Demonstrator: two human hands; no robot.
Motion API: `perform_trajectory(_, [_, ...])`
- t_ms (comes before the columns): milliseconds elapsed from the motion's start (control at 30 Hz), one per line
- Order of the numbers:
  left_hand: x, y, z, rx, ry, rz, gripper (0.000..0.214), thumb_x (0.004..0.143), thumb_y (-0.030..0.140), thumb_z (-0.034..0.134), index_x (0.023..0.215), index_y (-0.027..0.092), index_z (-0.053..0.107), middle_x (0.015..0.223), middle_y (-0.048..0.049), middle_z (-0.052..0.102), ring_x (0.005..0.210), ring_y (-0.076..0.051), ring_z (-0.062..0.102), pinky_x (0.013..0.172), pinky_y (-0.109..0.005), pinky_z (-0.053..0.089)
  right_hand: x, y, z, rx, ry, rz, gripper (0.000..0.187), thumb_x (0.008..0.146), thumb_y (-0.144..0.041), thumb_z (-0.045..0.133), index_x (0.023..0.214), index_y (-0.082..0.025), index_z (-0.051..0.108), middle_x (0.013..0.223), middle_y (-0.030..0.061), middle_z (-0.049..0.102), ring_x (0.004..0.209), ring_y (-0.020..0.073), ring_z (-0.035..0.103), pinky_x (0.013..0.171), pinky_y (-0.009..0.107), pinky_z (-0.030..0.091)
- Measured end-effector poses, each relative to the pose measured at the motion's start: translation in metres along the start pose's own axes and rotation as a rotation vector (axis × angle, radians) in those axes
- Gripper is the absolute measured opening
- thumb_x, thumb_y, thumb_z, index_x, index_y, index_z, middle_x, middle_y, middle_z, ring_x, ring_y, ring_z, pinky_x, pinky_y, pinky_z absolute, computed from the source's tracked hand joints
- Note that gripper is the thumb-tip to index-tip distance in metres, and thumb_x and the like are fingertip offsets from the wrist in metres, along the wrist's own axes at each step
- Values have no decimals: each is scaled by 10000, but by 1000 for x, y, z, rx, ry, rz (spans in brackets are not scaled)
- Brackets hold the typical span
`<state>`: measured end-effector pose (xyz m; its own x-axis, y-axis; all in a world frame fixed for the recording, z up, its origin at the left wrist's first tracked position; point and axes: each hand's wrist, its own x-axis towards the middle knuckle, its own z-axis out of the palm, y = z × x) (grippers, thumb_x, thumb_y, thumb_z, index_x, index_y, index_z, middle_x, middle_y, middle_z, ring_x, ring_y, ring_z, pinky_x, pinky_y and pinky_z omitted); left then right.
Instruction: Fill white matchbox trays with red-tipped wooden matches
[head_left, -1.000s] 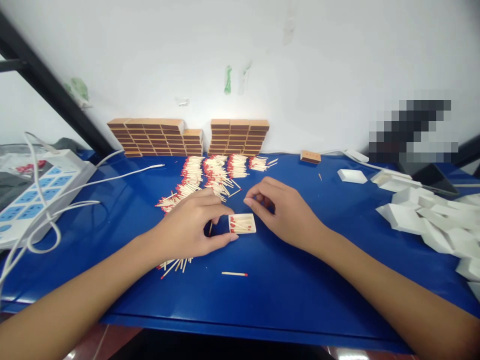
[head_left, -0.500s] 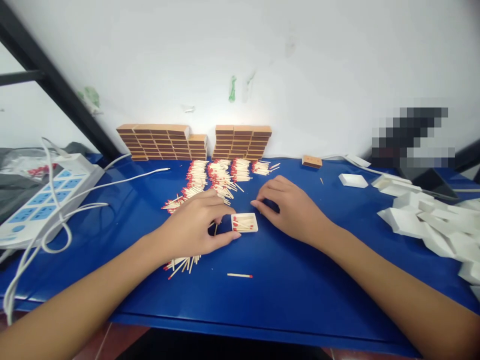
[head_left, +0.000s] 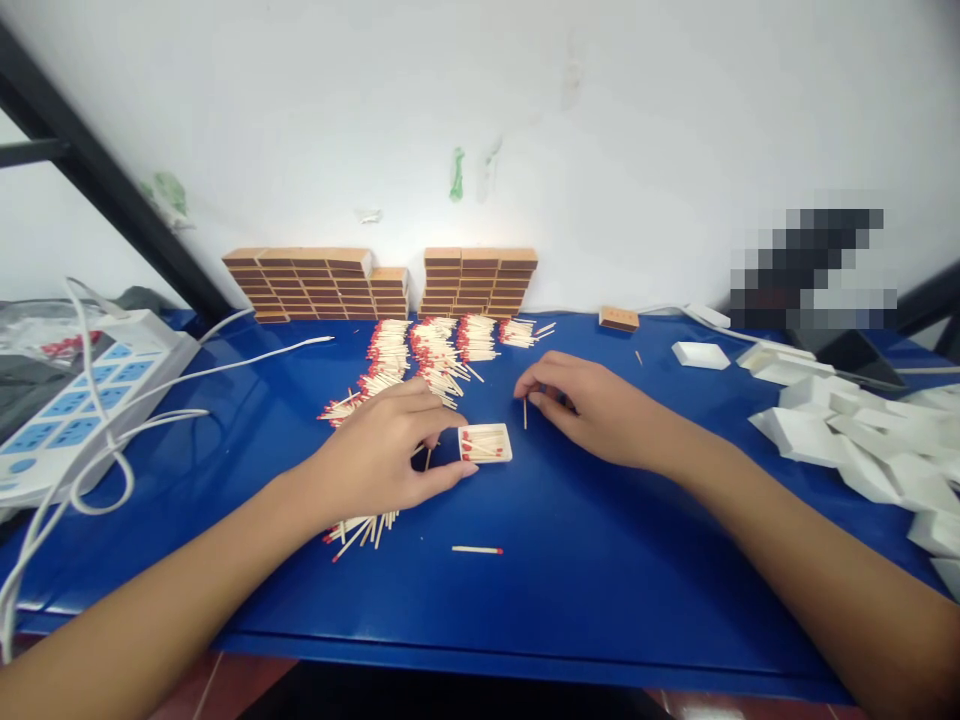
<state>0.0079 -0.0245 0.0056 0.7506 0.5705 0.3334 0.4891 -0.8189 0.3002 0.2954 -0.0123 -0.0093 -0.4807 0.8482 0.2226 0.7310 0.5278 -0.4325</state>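
With the clock centred on the tray point(head_left: 487, 461) and twelve toward the wall, the left hand point(head_left: 386, 450) sits at nine o'clock, its thumb and forefinger clamped across the tray's near end. That tray lies flat, open side up, holding several matches, red heads mostly toward nine. At two o'clock the right hand point(head_left: 600, 410) is just beside the tray; thumb and forefinger appear pinched together on one match point(head_left: 525, 414), its stick pointing down. A loose match point(head_left: 477, 549) lies at six.

Step in hand, as I judge it: adding matches to the tray. The next move calls for bringing the pinched match over the rim and laying it flat while the left hand steadies the tray.

Compared with half a second ago, a match now shows below the right fingertips, where none was visible, and that hand sits slightly farther from the tray. The left grip and loose match appear unchanged.

Farther out, sorted matches point(head_left: 390, 345) lie between eleven and twelve. Stacked boxes point(head_left: 480, 280) stand against the wall, ten-thirty to twelve; white trays point(head_left: 862, 430) are heaped at three; a power strip point(head_left: 146, 360) lies at nine.
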Motion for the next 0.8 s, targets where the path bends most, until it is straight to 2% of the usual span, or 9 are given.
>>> perform_trajectory(67, [0, -1, 1, -1, -10, -5, 289, 938, 422, 712, 1135, 213, 737, 769, -7, 648, 818, -170, 565, 760, -323, 465, 0, 3, -5, 7, -47, -18, 287, 984, -156, 453, 1111, -240, 696, 1125, 71, 642, 1013, 195, 618, 893, 359, 496])
perform_trajectory(133, [-1, -1, 2, -1, -16, -8, 285, 941, 420, 707, 1131, 211, 737, 771, -8, 650, 821, -171, 566, 759, -323, 465, 0, 6, -8, 10, -78, -13, 242, 987, -196, 489, 1099, -247, 698, 1125, 73, 629, 1013, 200, 612, 894, 363, 498])
perform_trajectory(233, [0, -2, 1, 2, -10, -6, 289, 943, 418, 705, 1135, 204, 735, 762, -11, 648, 819, -172, 569, 751, -317, 469, 0, 9, -9, -18, -102, 80, 131, 983, -284, 556, 963, -228, 673, 1035, 64, 620, 877, 187, 593, 776, 337, 487])
perform_trajectory(333, [0, -3, 1, 7, 4, 1, 284, 945, 421, 701, 1121, 201, 738, 744, -12, 642, 804, -170, 572, 736, -308, 472, -1, 7, -9, -45, -114, 152, 160, 993, -301, 550, 888, -210, 630, 961, 57, 619, 808, 177, 573, 718, 324, 455])
perform_trajectory(533, [-1, -4, 3, 21, 8, -19, 289, 933, 425, 716, 1106, 195, 739, 728, -5, 635, 799, -172, 571, 730, -304, 464, -3, -19, 1, 83, 7, 11, 169, 1034, -350, 538, 973, -219, 625, 975, 43, 639, 845, 164, 571, 754, 304, 446])
perform_trajectory(667, [0, -4, 4, 12, 3, -24, 290, 934, 422, 717, 1120, 202, 735, 733, 3, 635, 800, -168, 567, 726, -298, 452, -6, -37, 13, 90, -39, -35, 157, 1049, -307, 519, 970, -210, 614, 997, 38, 632, 869, 155, 577, 773, 297, 444])
perform_trajectory(800, [0, -3, 4, 7, -16, -39, 301, 935, 433, 714, 1124, 199, 736, 746, 4, 640, 807, -169, 562, 741, -308, 446, -10, -43, 19, 59, -67, -64, 123, 1041, -255, 519, 973, -201, 606, 1011, 43, 629, 868, 155, 582, 765, 295, 443])
